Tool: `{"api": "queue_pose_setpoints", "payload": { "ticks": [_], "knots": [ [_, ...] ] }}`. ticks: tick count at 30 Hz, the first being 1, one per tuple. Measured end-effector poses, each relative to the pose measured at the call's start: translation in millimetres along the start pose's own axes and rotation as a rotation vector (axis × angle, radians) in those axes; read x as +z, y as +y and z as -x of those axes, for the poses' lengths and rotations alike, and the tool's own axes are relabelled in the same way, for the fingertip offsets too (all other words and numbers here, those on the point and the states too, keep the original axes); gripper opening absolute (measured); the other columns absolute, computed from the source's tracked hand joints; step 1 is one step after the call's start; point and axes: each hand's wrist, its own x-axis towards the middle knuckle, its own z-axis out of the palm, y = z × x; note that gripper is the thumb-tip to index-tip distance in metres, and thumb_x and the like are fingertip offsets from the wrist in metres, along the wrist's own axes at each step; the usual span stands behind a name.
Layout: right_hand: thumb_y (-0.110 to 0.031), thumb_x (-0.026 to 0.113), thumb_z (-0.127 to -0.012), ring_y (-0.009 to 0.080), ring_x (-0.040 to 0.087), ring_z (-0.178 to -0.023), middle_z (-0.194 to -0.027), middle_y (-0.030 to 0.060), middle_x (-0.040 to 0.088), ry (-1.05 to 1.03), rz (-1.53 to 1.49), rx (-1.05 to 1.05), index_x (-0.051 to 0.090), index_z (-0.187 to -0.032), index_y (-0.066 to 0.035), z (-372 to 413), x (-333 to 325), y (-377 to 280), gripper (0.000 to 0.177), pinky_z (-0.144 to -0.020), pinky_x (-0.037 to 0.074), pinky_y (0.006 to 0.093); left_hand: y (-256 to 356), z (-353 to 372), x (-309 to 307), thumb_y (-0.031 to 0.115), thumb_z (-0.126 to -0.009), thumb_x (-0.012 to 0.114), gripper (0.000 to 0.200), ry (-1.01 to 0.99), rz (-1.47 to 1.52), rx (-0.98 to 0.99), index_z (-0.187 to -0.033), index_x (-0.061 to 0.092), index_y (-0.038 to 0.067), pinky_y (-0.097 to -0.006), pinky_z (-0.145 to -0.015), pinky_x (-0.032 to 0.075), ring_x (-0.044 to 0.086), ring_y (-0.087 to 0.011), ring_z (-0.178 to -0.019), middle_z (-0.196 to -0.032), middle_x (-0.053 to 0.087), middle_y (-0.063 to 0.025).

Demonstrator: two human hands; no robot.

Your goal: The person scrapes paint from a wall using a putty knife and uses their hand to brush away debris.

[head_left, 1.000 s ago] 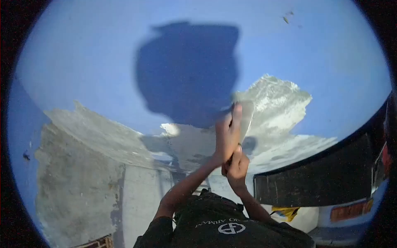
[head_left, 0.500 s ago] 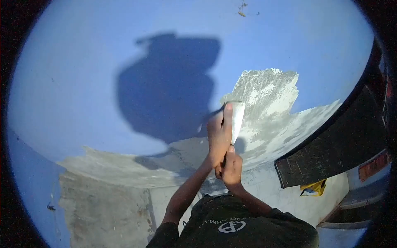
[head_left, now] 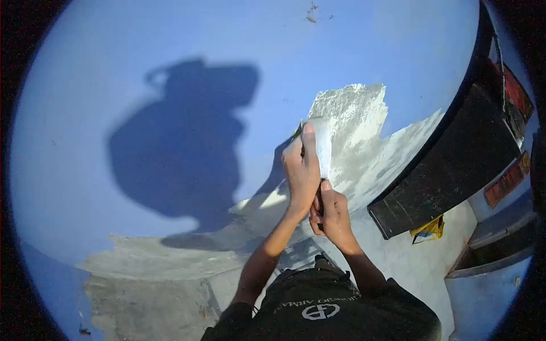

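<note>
Both my hands hold a scraper with a broad pale metal blade (head_left: pixel 324 145) and a dark handle (head_left: pixel 321 206). My left hand (head_left: pixel 302 173) grips the blade, its thumb lying along the face and the other fingers behind it. Lower down, my right hand (head_left: pixel 334 215) is wrapped round the handle. The blade's upper edge is at the left border of a scraped grey-white patch (head_left: pixel 352 111) on the blue wall (head_left: pixel 273 51); exact contact cannot be made out.
A dark shadow (head_left: pixel 182 142) falls on the wall to the left. More bare grey surface (head_left: pixel 153 307) shows at lower left. On the right are a black board (head_left: pixel 449 170), a yellow item (head_left: pixel 429 228) and a reddish panel (head_left: pixel 508 181).
The view has shifted, and the shadow has moved left across the wall. My hands and the scraper have gone slightly up, with more of the blade's face showing.
</note>
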Motion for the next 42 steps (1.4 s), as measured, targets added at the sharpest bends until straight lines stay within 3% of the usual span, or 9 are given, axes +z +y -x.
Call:
{"api": "queue_pose_setpoints", "payload": {
  "ticks": [5, 7, 12, 17, 20, 23, 26, 38, 42],
  "knots": [
    [-0.041, 0.029, -0.104, 0.0112, 0.031, -0.032, -0.048, 0.0027, 0.036, 0.06, -0.021, 0.044, 0.04, -0.069, -0.005, 3, -2, 11, 0.052, -0.031, 0.024, 0.0272, -26, 9, 9, 0.033, -0.1, 0.045, 0.052, -0.066, -0.067, -0.088, -0.067, 0.034, -0.004, -0.0352, -0.048, 0.024, 0.025, -0.0131, -0.054, -0.056, 0.023, -0.0062],
    [-0.042, 0.03, -0.103, 0.0112, 0.032, -0.032, -0.048, 0.0029, 0.037, 0.034, -0.045, 0.02, 0.041, -0.068, -0.005, -3, 0, -7, 0.052, -0.031, 0.024, 0.0272, 9, -11, 10, 0.039, -0.1, 0.044, 0.053, -0.027, 0.079, 0.063, -0.064, 0.029, 0.004, -0.0301, -0.049, 0.019, 0.023, -0.0085, -0.056, -0.058, 0.023, 0.0036],
    [-0.05, 0.032, -0.101, 0.0109, 0.036, -0.034, -0.049, 0.0049, 0.041, 0.021, 0.045, 0.077, 0.04, -0.065, -0.006, 7, -7, 10, 0.057, -0.033, 0.027, 0.0278, -20, 15, 6, 0.039, -0.101, 0.043, 0.053, 0.006, -0.033, 0.005, -0.064, 0.03, 0.003, -0.0307, -0.049, 0.021, 0.024, -0.0085, -0.056, -0.059, 0.026, 0.0036],
    [-0.047, 0.03, -0.102, 0.0106, 0.035, -0.034, -0.048, 0.0036, 0.039, -0.034, -0.012, 0.021, 0.039, -0.065, -0.005, -8, -5, -6, 0.056, -0.033, 0.027, 0.0276, 14, -5, 7, 0.035, -0.101, 0.045, 0.051, -0.008, 0.085, 0.01, -0.064, 0.03, 0.003, -0.0301, -0.049, 0.02, 0.024, -0.0069, -0.056, -0.058, 0.023, 0.0039],
    [-0.044, 0.029, -0.103, 0.0116, 0.034, -0.032, -0.047, 0.0027, 0.036, -0.01, 0.003, 0.026, 0.038, -0.064, -0.006, 0, -4, 7, 0.055, -0.031, 0.022, 0.0272, -15, 9, 5, 0.037, -0.101, 0.044, 0.051, 0.023, 0.041, 0.087, -0.064, 0.03, 0.003, -0.0298, -0.049, 0.02, 0.023, -0.0075, -0.056, -0.059, 0.023, 0.0035],
    [-0.045, 0.03, -0.103, 0.0117, 0.034, -0.032, -0.047, 0.0028, 0.036, -0.039, -0.002, 0.101, 0.038, -0.064, -0.006, 2, -8, 7, 0.055, -0.031, 0.022, 0.0269, -26, 9, 5, 0.036, -0.102, 0.043, 0.051, 0.027, -0.035, -0.001, -0.064, 0.03, 0.004, -0.0295, -0.049, 0.02, 0.023, -0.0074, -0.056, -0.059, 0.023, 0.0037],
    [-0.046, 0.031, -0.102, 0.0109, 0.032, -0.032, -0.049, 0.0028, 0.037, -0.049, -0.037, 0.074, 0.038, -0.064, -0.006, -4, -8, -14, 0.055, -0.031, 0.021, 0.0265, 9, -6, 9, 0.036, -0.101, 0.044, 0.051, 0.006, 0.11, 0.033, -0.063, 0.03, 0.006, -0.0299, -0.049, 0.02, 0.023, -0.008, -0.057, -0.059, 0.024, 0.004],
    [-0.044, 0.029, -0.103, 0.0108, 0.029, -0.031, -0.048, 0.0024, 0.034, -0.05, -0.073, 0.079, 0.035, -0.063, -0.007, -1, -16, -1, 0.055, -0.03, 0.019, 0.0263, -15, 6, 15, 0.036, -0.101, 0.045, 0.052, 0.021, 0.037, 0.045, -0.064, 0.031, 0.003, -0.0296, -0.05, 0.021, 0.025, -0.0078, -0.057, -0.059, 0.027, 0.0046],
    [-0.044, 0.03, -0.103, 0.0111, 0.029, -0.031, -0.048, 0.003, 0.034, -0.061, -0.061, 0.036, 0.036, -0.063, -0.006, -13, -13, -18, 0.055, -0.031, 0.02, 0.0264, 16, -10, 18, 0.037, -0.101, 0.044, 0.051, 0.05, 0.033, 0.09, -0.065, 0.03, 0.003, -0.0306, -0.05, 0.021, 0.025, -0.0089, -0.057, -0.06, 0.026, 0.0039]
  ]
}}
